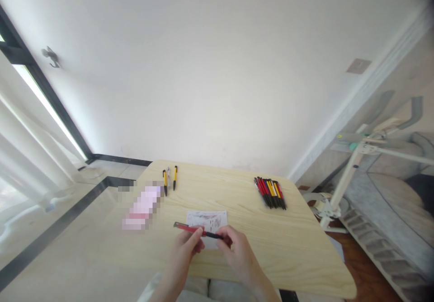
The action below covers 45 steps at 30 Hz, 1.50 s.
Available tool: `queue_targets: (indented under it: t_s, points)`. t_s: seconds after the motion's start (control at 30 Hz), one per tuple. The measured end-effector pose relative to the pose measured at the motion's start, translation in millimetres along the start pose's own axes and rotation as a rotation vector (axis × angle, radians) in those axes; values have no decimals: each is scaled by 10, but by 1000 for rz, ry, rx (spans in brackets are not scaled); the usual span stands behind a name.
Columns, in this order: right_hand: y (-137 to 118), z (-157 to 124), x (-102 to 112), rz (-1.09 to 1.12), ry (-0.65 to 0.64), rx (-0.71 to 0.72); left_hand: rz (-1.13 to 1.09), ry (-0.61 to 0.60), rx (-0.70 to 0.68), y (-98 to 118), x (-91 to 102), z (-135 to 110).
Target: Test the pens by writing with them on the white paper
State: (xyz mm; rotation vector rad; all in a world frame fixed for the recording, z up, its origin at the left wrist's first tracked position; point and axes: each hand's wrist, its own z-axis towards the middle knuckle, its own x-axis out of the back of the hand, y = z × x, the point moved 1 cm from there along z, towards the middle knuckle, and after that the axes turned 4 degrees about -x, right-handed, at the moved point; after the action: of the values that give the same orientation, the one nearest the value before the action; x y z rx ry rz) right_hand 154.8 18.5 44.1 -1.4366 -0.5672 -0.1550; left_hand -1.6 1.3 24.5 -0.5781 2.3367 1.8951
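Both my hands hold a red and black pen point(198, 231) level above a small scribbled paper slip point(207, 220) on the wooden table point(271, 247). My left hand point(185, 254) pinches the red half near its middle. My right hand point(237, 252) pinches the black tip end. A pile of several red, black and yellow pens point(270, 192) lies at the far right of the table. Two yellow and black pens point(169, 180) with a pale pen between them lie at the far left.
A blurred pink patch point(142, 207) covers something on the table's left side. A white wall stands behind the table, a window with curtains to the left. A pale metal frame point(349, 166) and a grey rug point(389, 211) are on the right.
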Motion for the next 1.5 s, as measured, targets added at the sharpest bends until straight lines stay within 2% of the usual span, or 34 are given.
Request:
queue_targets:
  t_s: [0.23, 0.5, 0.7, 0.87, 1.27, 1.5]
  points:
    - [3, -7, 13, -26, 40, -3, 10, -50, 17, -22, -4, 18]
    - [-19, -43, 6, -13, 7, -3, 25, -55, 22, -15, -6, -7]
    - [-47, -55, 4, -83, -28, 44, 22, -3, 7, 26, -32, -19]
    - [-15, -59, -5, -89, 29, 51, 34, 9, 3, 61, -44, -31]
    - [-9, -77, -5, -166, 28, 92, 94, 11, -30, 39, -53, -35]
    - [-12, -81, -16, -200, 17, 140, 144, -76, -10, -27, -15, 19]
